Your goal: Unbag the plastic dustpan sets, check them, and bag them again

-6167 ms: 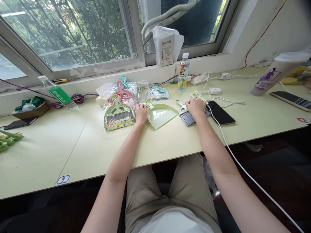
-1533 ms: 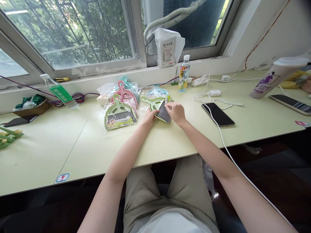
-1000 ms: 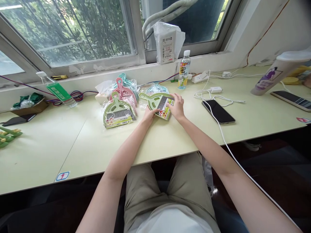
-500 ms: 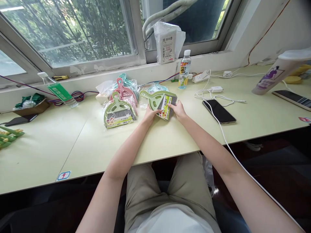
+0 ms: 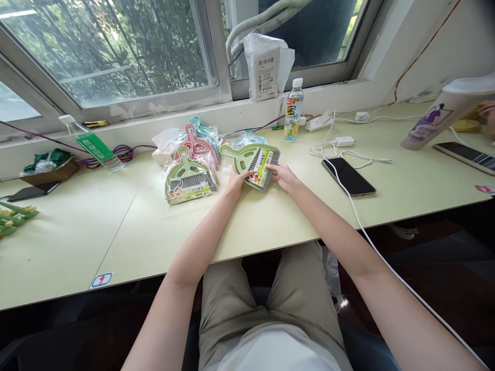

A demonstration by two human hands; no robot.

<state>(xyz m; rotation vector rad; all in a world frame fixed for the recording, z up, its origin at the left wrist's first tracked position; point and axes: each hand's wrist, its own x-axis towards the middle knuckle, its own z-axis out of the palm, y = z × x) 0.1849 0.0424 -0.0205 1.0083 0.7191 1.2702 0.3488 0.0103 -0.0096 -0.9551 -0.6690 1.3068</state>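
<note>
A green dustpan (image 5: 228, 150) with its brush (image 5: 266, 180) nested in it is held tilted above the table. Across the grey bristles lies a printed card label (image 5: 261, 166). My left hand (image 5: 236, 180) grips the dustpan's near edge, its thumb over the front of the set. On the opposite side my right hand (image 5: 284, 176) pinches the label against the bristles at their right end. Left of my hands lies a bagged green dustpan set (image 5: 190, 180), with a bagged pink set (image 5: 197, 144) and several teal ones (image 5: 199, 126) behind it. Another bagged blue set (image 5: 249, 139) lies behind the held one.
To the right are a black phone (image 5: 348, 176), a white cable (image 5: 358, 221), a power strip (image 5: 320, 122) and a large cup (image 5: 436, 116). A lemon drink bottle (image 5: 293, 111) stands at the back. A green-labelled bottle (image 5: 93, 144) leans at the left. Another person's hand (image 5: 488, 111) shows far right.
Earlier the brush lay apart from the dustpan under my right hand; now it sits in the dustpan. The label has come over the bristles, and lately it has turned a little.
</note>
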